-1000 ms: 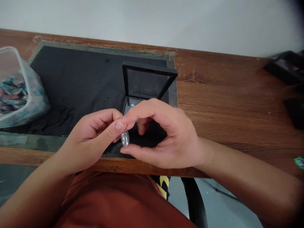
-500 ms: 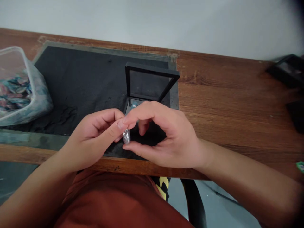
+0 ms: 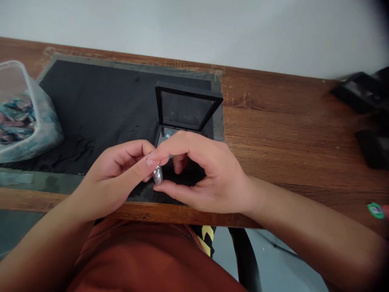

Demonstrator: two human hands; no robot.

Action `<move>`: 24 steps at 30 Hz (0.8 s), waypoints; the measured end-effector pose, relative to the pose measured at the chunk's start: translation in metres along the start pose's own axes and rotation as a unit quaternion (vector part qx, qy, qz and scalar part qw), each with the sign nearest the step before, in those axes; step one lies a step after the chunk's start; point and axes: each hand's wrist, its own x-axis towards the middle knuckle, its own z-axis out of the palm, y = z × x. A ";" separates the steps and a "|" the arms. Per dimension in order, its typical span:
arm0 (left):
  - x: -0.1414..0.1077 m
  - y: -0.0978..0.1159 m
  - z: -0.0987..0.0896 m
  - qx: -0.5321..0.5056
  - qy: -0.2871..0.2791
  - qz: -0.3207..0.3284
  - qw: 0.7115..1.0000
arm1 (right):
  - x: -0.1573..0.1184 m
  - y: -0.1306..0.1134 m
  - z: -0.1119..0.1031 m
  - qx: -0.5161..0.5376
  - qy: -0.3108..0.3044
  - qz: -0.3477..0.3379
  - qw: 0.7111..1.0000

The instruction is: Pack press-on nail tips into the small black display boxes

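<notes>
A small, shiny, silvery see-through oval piece point(image 3: 158, 175) is held between both hands above the front of the dark mat; its exact kind is too small to tell. The thumb and forefinger of my left hand point(image 3: 117, 178) are closed at its upper end. My right hand point(image 3: 209, 174) curves round from the other side, forefinger at the top of the piece and thumb against its lower end. Just behind the hands, a black frame-like case point(image 3: 190, 91) stands with its clear-windowed lid raised. Its base is partly hidden by my right hand, with a small bluish item point(image 3: 168, 134) showing there.
On the left, a clear plastic tub point(image 3: 45, 117) holds many small wrapped pieces in blue and pink. Several black cases point(image 3: 354, 91) lie at the right end of the wooden table point(image 3: 273, 109). A green round item point(image 3: 376, 210) sits near the right edge.
The whole scene has shifted slightly left as the camera moved. Both hands keep nearly the same grip on the silvery piece.
</notes>
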 end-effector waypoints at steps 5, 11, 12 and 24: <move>0.002 0.001 0.001 -0.015 0.015 0.002 1.000 | -0.001 -0.001 0.000 0.002 -0.010 0.013 1.000; 0.003 -0.004 -0.004 0.037 0.062 0.026 0.997 | 0.001 -0.001 -0.006 0.027 0.023 0.072 0.997; 0.002 -0.005 -0.004 0.071 0.077 0.033 0.994 | 0.001 0.000 -0.007 0.029 0.032 0.098 0.994; 0.003 -0.012 -0.001 0.349 0.147 0.080 0.922 | 0.005 0.001 -0.005 -0.125 -0.002 0.213 0.969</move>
